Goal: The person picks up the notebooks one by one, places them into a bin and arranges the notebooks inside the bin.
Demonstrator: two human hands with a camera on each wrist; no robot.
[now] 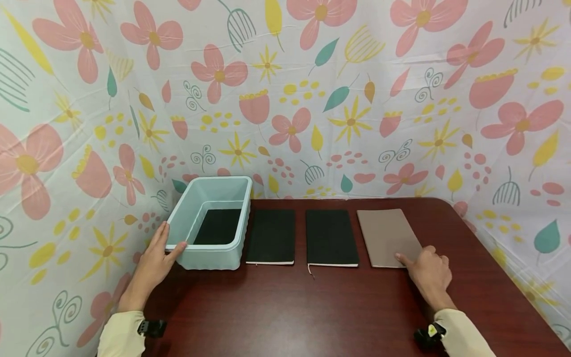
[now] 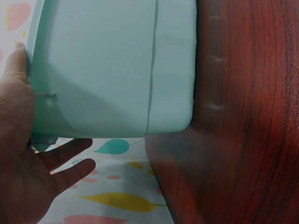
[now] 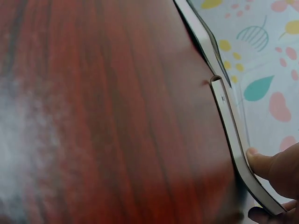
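Observation:
My left hand (image 1: 153, 263) holds the near-left corner of a pale green plastic bin (image 1: 207, 259). Its thumb lies over the rim and its fingers are along the outer side; the left wrist view shows two fingers spread below the bin's corner. A flat black item, like a notebook (image 1: 218, 227), lies inside the bin. At the right, my right hand (image 1: 430, 272) pinches the near-right corner of a taupe notebook (image 1: 388, 238). In the right wrist view the thumb (image 3: 261, 163) is on its cover and a fingertip shows beneath its edge.
Two black notebooks, one (image 1: 271, 237) beside the bin and another (image 1: 331, 238) with a ribbon marker, lie between the bin and the taupe notebook. All rest on a dark red wooden table (image 1: 303, 307). Floral cloth (image 1: 285, 99) hangs behind and to the sides.

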